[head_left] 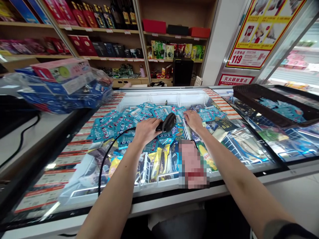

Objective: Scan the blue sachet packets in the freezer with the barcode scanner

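OK, so the L hand (pixel 147 131) is closed round the grip of a black scanner (pixel 169 122), w/ its head up & pointing off to the right. A black cord (pixel 101 169) runs from the scanner down past the L arm to the front edge. The R hand (pixel 192 120) is at the right part of the blue packets (pixel 117 124), w/ its fingers bent & touching them; can't tell if it's pinching one. The blue packets lie in a big messy heap across the glass top of the freezer (pixel 159 208), from the left side to just past the R hand. Under the glass are ice creams (pixel 156 161) in wire baskets, some yellow, some dark. A pink thing (pixel 190 157) is btwn the two arms near the front, but it's too blurry to tell what it is. Over on the right, a dark basket (pixel 251 106) has more blue packs (pixel 286 111) in it. On the left, a pink box (pixel 62 69) sits on top of blue boxes (pixel 64 96) w/ clear plastic round them. At the back, shelves (pixel 99 30) hold bottles (pixel 91 16), boxes & bags, & a red & yellow poster (pixel 261 33) is up on the right.
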`<control>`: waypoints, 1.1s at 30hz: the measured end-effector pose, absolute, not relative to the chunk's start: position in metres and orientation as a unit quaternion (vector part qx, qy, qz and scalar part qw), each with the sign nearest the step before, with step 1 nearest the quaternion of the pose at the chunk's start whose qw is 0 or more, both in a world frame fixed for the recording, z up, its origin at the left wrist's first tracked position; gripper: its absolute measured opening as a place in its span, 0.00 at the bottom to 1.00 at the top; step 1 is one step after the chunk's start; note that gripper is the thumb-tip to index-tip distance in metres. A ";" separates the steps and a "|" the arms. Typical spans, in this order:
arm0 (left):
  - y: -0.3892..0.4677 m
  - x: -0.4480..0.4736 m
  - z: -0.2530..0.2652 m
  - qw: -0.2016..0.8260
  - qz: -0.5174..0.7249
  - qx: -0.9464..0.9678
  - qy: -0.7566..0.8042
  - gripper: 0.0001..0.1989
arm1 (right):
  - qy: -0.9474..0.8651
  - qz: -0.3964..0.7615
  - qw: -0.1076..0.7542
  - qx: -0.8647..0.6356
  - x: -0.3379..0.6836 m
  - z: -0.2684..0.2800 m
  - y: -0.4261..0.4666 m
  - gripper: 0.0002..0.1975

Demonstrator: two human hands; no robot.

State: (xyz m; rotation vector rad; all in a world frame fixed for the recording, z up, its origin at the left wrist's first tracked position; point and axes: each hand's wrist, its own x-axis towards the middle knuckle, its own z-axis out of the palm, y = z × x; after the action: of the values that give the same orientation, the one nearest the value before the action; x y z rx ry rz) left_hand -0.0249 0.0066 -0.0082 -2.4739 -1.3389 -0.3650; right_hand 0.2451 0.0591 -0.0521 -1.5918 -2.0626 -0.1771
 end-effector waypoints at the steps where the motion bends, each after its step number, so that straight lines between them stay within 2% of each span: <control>1: 0.007 -0.026 -0.008 0.153 -0.125 -0.864 -0.464 0.18 | -0.757 -0.074 0.269 -0.591 0.245 -0.052 0.059 0.19; 4: 0.007 -0.027 -0.011 0.161 -0.124 -0.866 -0.456 0.17 | -0.751 -0.103 0.284 -0.588 0.245 -0.052 0.058 0.20; 10: 0.010 -0.030 -0.016 0.164 -0.148 -0.867 -0.447 0.17 | -0.757 -0.073 0.236 -0.605 0.246 -0.057 0.064 0.19; 19: 0.010 -0.031 -0.015 0.171 -0.134 -0.867 -0.449 0.17 | -0.671 -0.143 0.278 -0.672 0.243 -0.056 0.060 0.23; 22: 0.009 -0.031 -0.014 0.171 -0.131 -0.868 -0.448 0.17 | -0.656 -0.119 0.242 -0.705 0.241 -0.059 0.064 0.28; 25: 0.009 -0.031 -0.015 0.170 -0.132 -0.868 -0.447 0.17 | -0.669 -0.090 0.204 -0.709 0.241 -0.061 0.068 0.27; 33: 0.010 -0.031 -0.015 0.164 -0.138 -0.866 -0.451 0.16 | -0.661 -0.091 0.203 -0.716 0.243 -0.060 0.070 0.31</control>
State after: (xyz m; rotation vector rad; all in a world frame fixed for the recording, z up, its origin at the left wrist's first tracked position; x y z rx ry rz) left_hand -0.0305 0.0104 -0.0154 -2.4697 -1.2865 -0.3934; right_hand 0.2429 0.0703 -0.0602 -1.9992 -1.8453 -0.2544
